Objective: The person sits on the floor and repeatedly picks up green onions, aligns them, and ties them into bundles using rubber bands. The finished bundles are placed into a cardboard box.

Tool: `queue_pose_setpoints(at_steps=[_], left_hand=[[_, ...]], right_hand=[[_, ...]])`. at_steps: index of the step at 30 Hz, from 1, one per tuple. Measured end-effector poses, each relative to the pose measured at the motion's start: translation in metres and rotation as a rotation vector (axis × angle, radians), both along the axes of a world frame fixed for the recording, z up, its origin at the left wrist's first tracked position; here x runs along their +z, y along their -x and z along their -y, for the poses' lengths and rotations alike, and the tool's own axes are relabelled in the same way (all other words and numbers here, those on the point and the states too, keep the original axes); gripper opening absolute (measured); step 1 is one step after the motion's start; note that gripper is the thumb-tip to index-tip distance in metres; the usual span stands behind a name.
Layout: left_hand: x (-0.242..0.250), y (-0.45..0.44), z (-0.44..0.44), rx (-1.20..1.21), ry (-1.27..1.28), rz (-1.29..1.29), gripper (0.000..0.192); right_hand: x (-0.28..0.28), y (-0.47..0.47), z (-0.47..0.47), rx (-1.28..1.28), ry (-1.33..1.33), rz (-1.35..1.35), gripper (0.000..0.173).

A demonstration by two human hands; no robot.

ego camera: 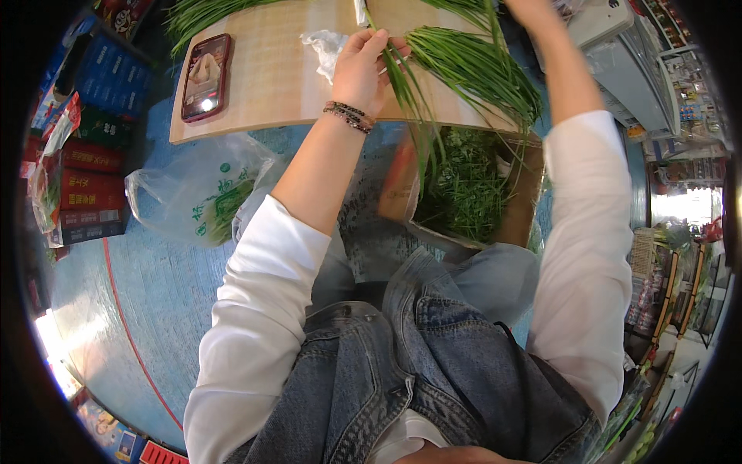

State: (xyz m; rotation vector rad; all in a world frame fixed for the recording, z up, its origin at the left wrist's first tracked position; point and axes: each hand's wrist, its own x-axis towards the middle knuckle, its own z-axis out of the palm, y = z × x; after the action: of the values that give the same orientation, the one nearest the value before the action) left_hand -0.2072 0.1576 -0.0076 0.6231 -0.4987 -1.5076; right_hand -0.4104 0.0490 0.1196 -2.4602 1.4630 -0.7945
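Note:
My left hand [365, 66], with beaded bracelets at the wrist, grips a few long green stalks, which look like garlic chives, over a wooden board [266, 87]. Their leafy ends hang past the board's near edge. My right hand [524, 8] is raised at the top right, blurred and cut off by the rim, so its fingers are hidden. Between the two hands lies a bundle of chives [475, 69], tips towards me. A crumpled white tissue [324, 52] rests just left of my left hand. Another bundle of chives [203, 20] lies at the board's far left.
A smartphone [206, 78] lies on the board's left side. Below the board stand a cardboard box [524, 191] holding green trimmings and a clear plastic bag [185, 180] with greens inside. Stacked boxes [93, 180] are at the left, a grey-white appliance [632, 75] at the right.

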Motion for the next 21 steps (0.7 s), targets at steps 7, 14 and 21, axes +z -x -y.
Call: queue_pose_setpoints(at_steps=[7,14,21], left_hand=[[-0.002,0.013,-0.003,-0.028,-0.053,-0.034,0.015],[-0.004,0.041,-0.017,-0.208,0.012,0.058,0.015],[-0.001,0.075,-0.034,-0.469,0.153,0.314,0.015]], right_hand=[[0.119,0.072,-0.054,0.151,-0.136,0.706,0.015],[0.062,0.112,-0.102,0.079,-0.335,0.644,0.017],[-0.025,0.101,-0.129,-0.145,-0.289,0.350,0.022]])
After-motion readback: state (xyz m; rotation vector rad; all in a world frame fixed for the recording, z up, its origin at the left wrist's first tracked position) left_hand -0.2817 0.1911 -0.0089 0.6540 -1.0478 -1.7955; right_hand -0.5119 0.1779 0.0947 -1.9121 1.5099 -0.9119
